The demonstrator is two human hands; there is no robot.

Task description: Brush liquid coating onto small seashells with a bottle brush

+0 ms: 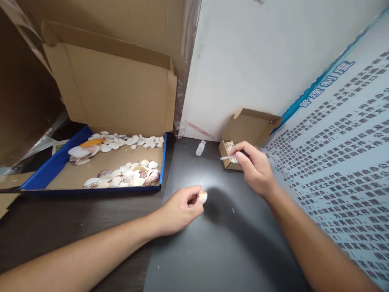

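A small shell (202, 197) is pinched between the thumb and fingertips of the left hand (179, 211), held just above the dark mat (219, 243) near the middle of the scene. The right hand (255, 168) is closed around a thin white stick (226, 157), whose tip lies at the mouth of a small cardboard box (240, 134) at the far right, where a few pale pieces can be seen. A small white bottle (200, 148) stands on the mat just left of that box. To the far left, a shallow blue-edged tray (51, 170) is filled with many more shells. Judged from this, the stick is being loaded or dipped while the shell is kept ready; bringing tip and shell together would call for a steady, fine approach.
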